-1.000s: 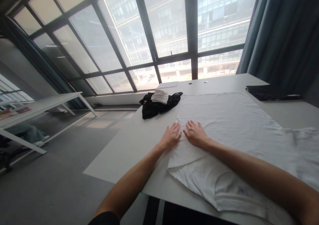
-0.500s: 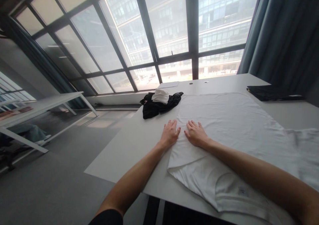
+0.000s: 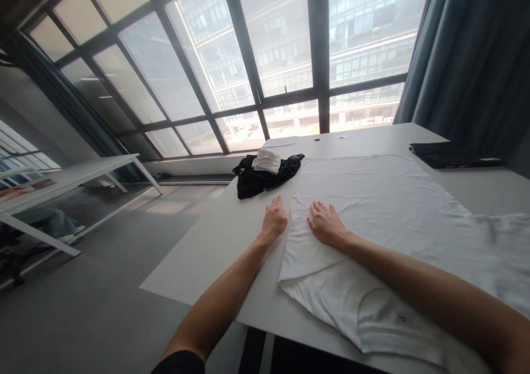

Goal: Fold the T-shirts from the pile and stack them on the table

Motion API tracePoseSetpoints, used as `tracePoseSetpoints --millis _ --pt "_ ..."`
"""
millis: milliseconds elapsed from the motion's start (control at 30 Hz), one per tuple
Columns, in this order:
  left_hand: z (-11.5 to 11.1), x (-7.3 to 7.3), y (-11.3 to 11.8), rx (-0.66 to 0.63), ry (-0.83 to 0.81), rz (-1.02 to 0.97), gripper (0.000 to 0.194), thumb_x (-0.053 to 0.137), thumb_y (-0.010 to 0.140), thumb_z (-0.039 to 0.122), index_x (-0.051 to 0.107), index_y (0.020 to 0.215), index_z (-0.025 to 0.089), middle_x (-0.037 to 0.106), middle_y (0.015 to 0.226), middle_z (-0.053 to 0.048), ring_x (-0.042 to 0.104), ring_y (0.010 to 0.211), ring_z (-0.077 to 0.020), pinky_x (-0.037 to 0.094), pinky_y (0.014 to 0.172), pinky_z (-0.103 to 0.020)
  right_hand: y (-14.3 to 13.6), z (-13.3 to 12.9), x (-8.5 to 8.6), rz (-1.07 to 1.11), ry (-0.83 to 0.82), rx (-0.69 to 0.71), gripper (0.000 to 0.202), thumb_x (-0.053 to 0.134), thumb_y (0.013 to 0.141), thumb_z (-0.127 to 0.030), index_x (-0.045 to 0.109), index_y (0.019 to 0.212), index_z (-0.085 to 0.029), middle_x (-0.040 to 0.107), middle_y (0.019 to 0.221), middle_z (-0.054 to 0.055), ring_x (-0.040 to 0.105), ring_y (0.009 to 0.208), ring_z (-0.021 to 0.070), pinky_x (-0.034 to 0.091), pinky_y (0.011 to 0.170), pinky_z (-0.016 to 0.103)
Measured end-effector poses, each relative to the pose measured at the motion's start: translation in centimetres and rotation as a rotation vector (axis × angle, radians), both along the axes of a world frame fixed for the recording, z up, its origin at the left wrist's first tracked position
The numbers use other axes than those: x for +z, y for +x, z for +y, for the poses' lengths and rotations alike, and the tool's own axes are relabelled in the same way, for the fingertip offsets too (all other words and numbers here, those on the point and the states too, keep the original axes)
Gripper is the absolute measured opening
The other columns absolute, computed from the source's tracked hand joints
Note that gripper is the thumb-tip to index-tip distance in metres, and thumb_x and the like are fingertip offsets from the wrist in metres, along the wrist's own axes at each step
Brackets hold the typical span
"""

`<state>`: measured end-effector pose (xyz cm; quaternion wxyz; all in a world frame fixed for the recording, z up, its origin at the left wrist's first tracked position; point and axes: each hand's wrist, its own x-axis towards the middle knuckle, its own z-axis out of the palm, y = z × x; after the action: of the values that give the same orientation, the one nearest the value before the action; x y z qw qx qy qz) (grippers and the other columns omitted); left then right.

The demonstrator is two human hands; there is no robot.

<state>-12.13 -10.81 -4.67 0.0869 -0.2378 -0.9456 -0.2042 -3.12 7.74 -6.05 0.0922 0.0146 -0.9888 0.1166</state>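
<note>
A white T-shirt [image 3: 372, 197] lies spread out on the white table, with light wrinkles across it. Its neckline [image 3: 381, 313] and a small label show at the near edge, where a lower part of the fabric is turned over. My right hand [image 3: 326, 223] rests flat on the shirt close to its left edge, fingers spread. Just left of that edge, my left hand [image 3: 274, 218] is over the bare tabletop, apart from the shirt. Its fingers point forward, partly bent, and hold nothing that I can see.
A black garment [image 3: 252, 180] lies bunched beyond my left hand, with a crumpled white cloth [image 3: 267, 161] on top. Folded dark clothing [image 3: 451, 156] sits at the far right of the table [image 3: 194, 263]. Another white table [image 3: 83, 180] stands left, across the floor.
My left hand has lifted off the shirt's edge and shifted slightly left, its fingers drawn closer together. The right hand stays in place on the shirt.
</note>
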Motion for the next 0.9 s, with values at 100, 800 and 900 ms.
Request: tracePoseSetpoints --millis 100,800,900 --pt "-0.4 0.3 -0.3 -0.055 0.046 0.038 0.052 0.039 0.091 0.009 0.057 0.14 0.012 0.056 0.146 -0.015 0.049 0.138 -0.0246 0.033 0.12 -0.042 0.0 0.0 0.0 -0.013 -0.005 0.0 0.06 0.033 0.102 -0.037 0.041 0.153 -0.007 0.033 0.163 0.02 0.027 0.151 0.0306 0.017 0.121 0.055" --pt "-0.4 1.4 5.6 -0.465 -0.289 -0.112 0.067 0.026 0.107 0.051 0.016 0.164 0.018 0.012 0.169 -0.012 0.006 0.157 -0.0252 0.01 0.125 -0.053 0.0 0.0 0.1 -0.005 -0.012 0.007 0.06 0.034 0.102 -0.037 0.041 0.153 -0.006 0.034 0.163 0.019 0.026 0.152 0.0311 0.018 0.12 0.055" --pt "-1.1 1.5 7.3 -0.57 -0.32 -0.123 0.07 0.031 0.106 0.053 0.013 0.165 0.02 0.012 0.169 -0.011 0.006 0.157 -0.0259 0.011 0.126 -0.052 0.1 0.0 0.1 -0.002 -0.014 0.007 0.059 0.034 0.102 -0.037 0.042 0.152 -0.007 0.035 0.163 0.019 0.027 0.151 0.0308 0.018 0.121 0.055"
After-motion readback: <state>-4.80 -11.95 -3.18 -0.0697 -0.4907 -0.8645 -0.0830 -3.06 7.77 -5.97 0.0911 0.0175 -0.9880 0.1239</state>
